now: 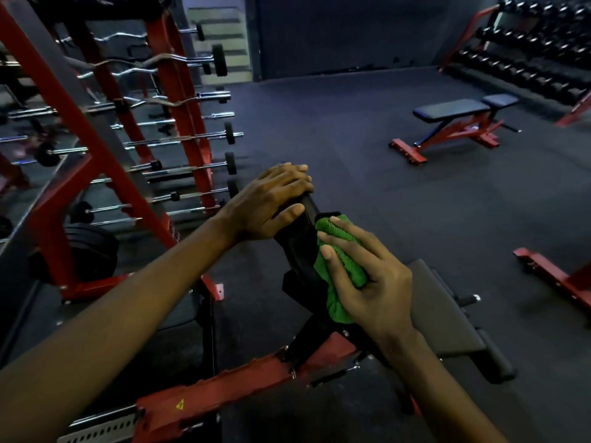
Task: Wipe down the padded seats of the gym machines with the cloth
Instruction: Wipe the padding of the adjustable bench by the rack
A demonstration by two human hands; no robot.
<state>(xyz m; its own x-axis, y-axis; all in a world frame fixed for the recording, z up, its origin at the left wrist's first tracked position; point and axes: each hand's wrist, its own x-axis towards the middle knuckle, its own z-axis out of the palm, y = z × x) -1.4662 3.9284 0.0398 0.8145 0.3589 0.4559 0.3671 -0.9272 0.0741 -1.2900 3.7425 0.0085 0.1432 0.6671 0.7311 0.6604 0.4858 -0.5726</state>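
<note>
Your left hand [271, 203] sits on the top end of a black pad [297, 247] that stands tilted up in front of you. Its fingers bend over the far side of the top edge and the thumb lies on the near side, so it grips the pad. Your right hand [371, 282] holds a green cloth [337, 306]. The cloth is bunched up under your bent fingers, and they press it against the right side of the black pad, just below your left hand. Some of the cloth hangs out under your palm. You cannot see your right thumb. A flat grey seat [447, 314] lies low down just to the right of your right hand, and the cloth is not touching it. A red bar [224, 398] of the machine runs across the bottom, under your arms. On your left is a tall red rack [179, 100] full of shiny bars with small black weights on their ends. Far off on the dark floor [351, 139] stands a bench [454, 110] with a dark top and red legs. Behind it, in the top right corner, is a rack of dumbbells [527, 52].
</note>
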